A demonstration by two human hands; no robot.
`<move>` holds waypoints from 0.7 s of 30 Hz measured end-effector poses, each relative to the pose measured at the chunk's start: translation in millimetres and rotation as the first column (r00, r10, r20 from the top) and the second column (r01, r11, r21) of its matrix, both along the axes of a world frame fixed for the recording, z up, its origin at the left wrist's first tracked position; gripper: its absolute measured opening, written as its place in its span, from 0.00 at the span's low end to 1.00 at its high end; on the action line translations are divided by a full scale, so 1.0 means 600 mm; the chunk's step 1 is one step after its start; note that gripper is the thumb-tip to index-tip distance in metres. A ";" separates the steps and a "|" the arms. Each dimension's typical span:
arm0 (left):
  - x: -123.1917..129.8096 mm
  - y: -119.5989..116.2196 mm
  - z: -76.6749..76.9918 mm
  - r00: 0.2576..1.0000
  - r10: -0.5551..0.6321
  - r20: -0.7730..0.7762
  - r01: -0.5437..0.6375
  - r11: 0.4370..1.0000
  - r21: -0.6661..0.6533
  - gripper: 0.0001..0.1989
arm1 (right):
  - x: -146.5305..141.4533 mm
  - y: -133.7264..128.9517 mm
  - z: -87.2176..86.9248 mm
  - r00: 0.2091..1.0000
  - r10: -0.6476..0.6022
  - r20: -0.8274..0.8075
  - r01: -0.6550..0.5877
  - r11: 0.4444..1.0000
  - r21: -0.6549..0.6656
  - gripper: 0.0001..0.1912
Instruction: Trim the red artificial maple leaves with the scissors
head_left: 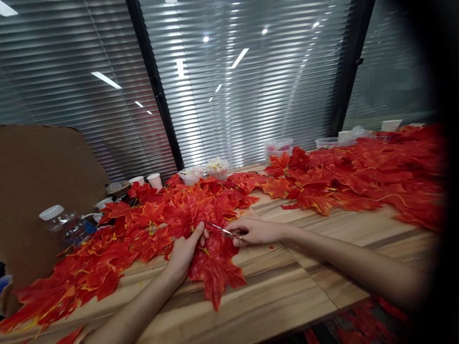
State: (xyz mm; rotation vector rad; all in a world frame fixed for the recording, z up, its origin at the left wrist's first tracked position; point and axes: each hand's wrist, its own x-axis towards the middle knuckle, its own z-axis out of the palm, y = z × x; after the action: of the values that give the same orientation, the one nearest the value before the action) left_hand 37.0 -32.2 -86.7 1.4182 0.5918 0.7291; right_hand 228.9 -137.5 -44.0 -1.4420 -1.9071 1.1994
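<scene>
My left hand pinches an artificial red maple leaf near its stem end, thumb on top. The leaf hangs down over the wooden table, its points toward me. Another large red leaf spreads just beyond my left thumb; whether it is also held I cannot tell. My right hand is closed around a slim, shiny metal tool, with its tip pointing left and close to my left fingertips. My fingers hide its rear part, so its exact kind is unclear.
Heaps of red leaves lie to the left and right on the wooden table. Plastic tubs and paper cups line the back. A clear jar stands left by a brown board. Blinds hang behind.
</scene>
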 end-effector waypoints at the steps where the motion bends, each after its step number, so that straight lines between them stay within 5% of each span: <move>1: 0.000 0.000 0.000 1.000 -0.004 -0.008 0.004 1.000 0.009 0.19 | 0.000 0.000 0.000 1.000 0.000 0.003 0.000 1.000 0.001 0.18; 21: 0.000 0.003 -0.004 0.999 -0.039 0.007 0.039 0.999 0.014 0.18 | 0.000 -0.002 0.002 0.999 0.013 -0.047 -0.014 1.000 -0.016 0.15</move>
State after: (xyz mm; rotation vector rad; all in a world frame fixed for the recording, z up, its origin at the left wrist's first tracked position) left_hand 36.7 -30.7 -89.3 1.4353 0.5532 0.7079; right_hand 229.0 -138.7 -42.8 -1.3991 -1.8825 1.2466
